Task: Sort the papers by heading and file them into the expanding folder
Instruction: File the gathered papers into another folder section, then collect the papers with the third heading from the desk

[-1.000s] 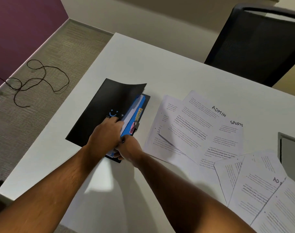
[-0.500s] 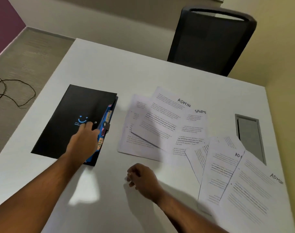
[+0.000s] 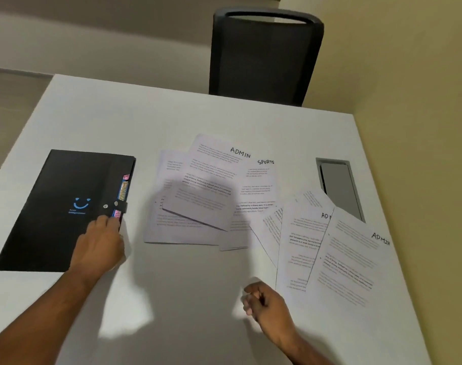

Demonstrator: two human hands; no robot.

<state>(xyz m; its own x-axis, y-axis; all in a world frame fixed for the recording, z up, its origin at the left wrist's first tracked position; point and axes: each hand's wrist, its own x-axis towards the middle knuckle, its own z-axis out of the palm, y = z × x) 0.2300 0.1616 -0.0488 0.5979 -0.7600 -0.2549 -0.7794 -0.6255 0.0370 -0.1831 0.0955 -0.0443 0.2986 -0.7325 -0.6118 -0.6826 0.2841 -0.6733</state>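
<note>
This looks like an office or meeting room. A plain white table (image 3: 187, 117) fills most of the frame, with a grey cable hatch (image 3: 339, 187) set into its top at the right. A black mesh-backed office chair (image 3: 264, 56) stands at the far edge, top centre. Printed sheets (image 3: 216, 185) headed ADMIN and SPORTS lie spread across the middle, beside a black folder (image 3: 64, 204) at left.
</note>
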